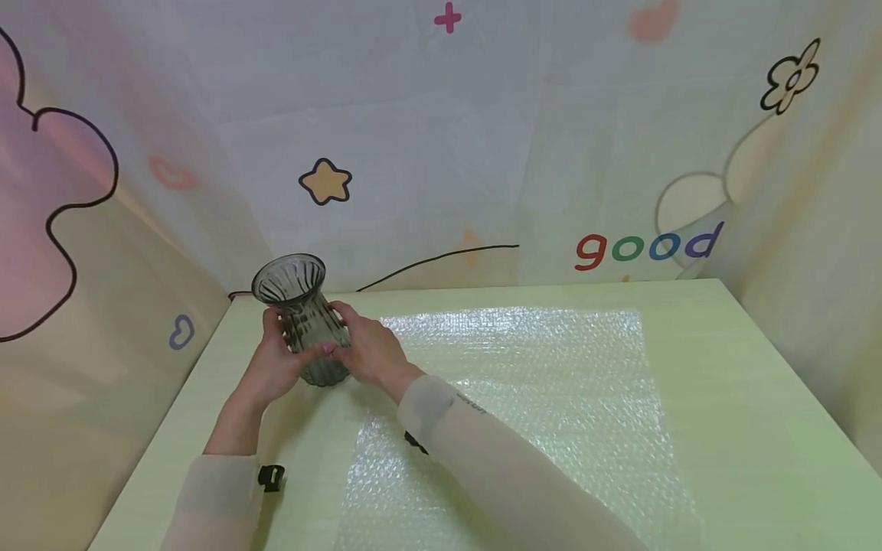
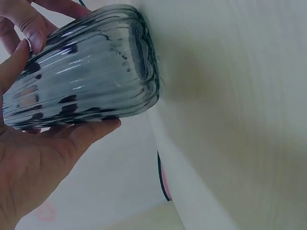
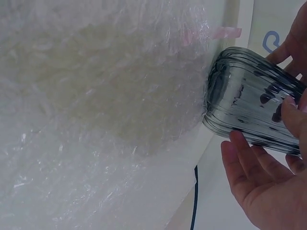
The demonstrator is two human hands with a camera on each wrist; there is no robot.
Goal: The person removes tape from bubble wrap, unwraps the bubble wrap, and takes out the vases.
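Note:
A smoky grey ribbed glass vase [image 1: 313, 325] with a flared rim leans slightly at the left of the table, its mouth up. My left hand [image 1: 269, 367] grips its left side, and my right hand [image 1: 375, 348] holds the right side, the thumbs meeting across the front. In the left wrist view the vase's base [image 2: 141, 62] is close to the tabletop; whether it touches cannot be told. The right wrist view shows fingers [image 3: 244, 158] curved along the glass [image 3: 240, 96]. To the right, a sheet of clear bubble wrap [image 1: 537, 398] lies flat on the table.
The pale green table [image 1: 751, 444] extends right of the wrap. A printed cloth backdrop [image 1: 427, 168] with a star, hearts and the word "good" rises behind and along both sides. Pink tape [image 3: 228, 32] shows near the table edge in the right wrist view.

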